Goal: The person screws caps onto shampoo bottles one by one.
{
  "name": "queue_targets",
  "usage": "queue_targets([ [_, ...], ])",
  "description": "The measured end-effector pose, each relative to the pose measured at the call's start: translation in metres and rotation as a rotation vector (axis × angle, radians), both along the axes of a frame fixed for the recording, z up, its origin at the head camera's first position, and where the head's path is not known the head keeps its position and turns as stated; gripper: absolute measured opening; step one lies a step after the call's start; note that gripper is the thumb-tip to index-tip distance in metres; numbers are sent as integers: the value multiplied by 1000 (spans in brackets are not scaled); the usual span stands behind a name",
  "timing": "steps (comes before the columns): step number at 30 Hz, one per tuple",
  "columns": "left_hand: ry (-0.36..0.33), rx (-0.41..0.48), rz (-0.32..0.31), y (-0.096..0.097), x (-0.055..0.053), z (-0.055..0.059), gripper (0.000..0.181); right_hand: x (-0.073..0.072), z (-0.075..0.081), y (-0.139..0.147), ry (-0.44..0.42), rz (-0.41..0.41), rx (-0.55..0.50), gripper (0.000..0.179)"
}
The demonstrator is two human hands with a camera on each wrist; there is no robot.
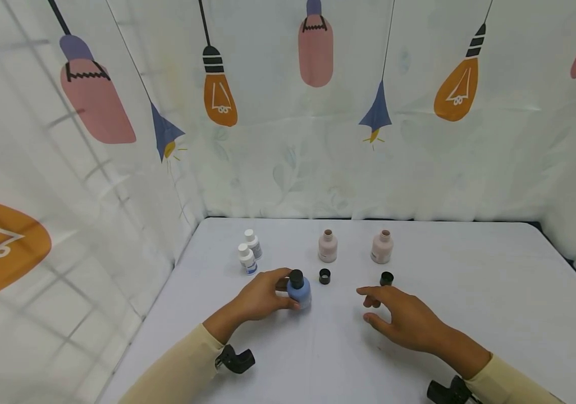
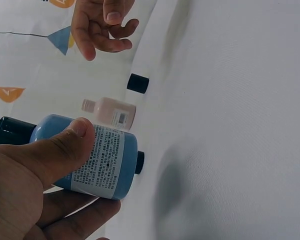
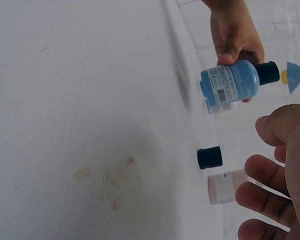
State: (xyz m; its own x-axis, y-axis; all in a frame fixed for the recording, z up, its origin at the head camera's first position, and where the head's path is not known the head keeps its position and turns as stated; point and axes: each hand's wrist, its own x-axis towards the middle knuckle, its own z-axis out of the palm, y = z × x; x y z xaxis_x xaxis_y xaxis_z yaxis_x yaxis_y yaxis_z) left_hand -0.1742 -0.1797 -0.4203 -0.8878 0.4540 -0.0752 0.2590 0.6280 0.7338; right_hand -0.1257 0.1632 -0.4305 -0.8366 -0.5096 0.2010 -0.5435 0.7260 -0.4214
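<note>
My left hand (image 1: pixel 260 296) grips a blue bottle (image 1: pixel 300 295) with a black cap on it, thumb on one side and fingers on the other. In the left wrist view the printed back label of the blue bottle (image 2: pixel 101 160) faces the camera, and a shadow lies on the cloth apart from it. My right hand (image 1: pixel 411 318) hovers with loosely bent fingers and nothing in them. Just beyond its fingers a loose black cap (image 1: pixel 386 277) stands on the table. Another black cap (image 1: pixel 324 276) stands right of the blue bottle, in front of an uncapped pink bottle (image 1: pixel 328 248).
A second uncapped pink bottle (image 1: pixel 382 247) stands behind the right-hand cap. Two small white-capped bottles, the nearer one (image 1: pixel 247 260) and the farther one (image 1: pixel 253 244), stand at the back left. A white cloth covers the table (image 1: pixel 470 269); a printed curtain (image 1: pixel 288 151) hangs behind it.
</note>
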Motion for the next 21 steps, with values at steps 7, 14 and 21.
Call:
queue_targets([
  [7,7,2,31,-9,-2,-1,67,0,-1,0,10,9,-1,51],
  [14,9,37,68,-18,-4,0,70,0,-2,0,1,9,2,51],
  [21,9,45,99,-24,-4,-1,70,1,-2,0,-2,2,-2,50],
])
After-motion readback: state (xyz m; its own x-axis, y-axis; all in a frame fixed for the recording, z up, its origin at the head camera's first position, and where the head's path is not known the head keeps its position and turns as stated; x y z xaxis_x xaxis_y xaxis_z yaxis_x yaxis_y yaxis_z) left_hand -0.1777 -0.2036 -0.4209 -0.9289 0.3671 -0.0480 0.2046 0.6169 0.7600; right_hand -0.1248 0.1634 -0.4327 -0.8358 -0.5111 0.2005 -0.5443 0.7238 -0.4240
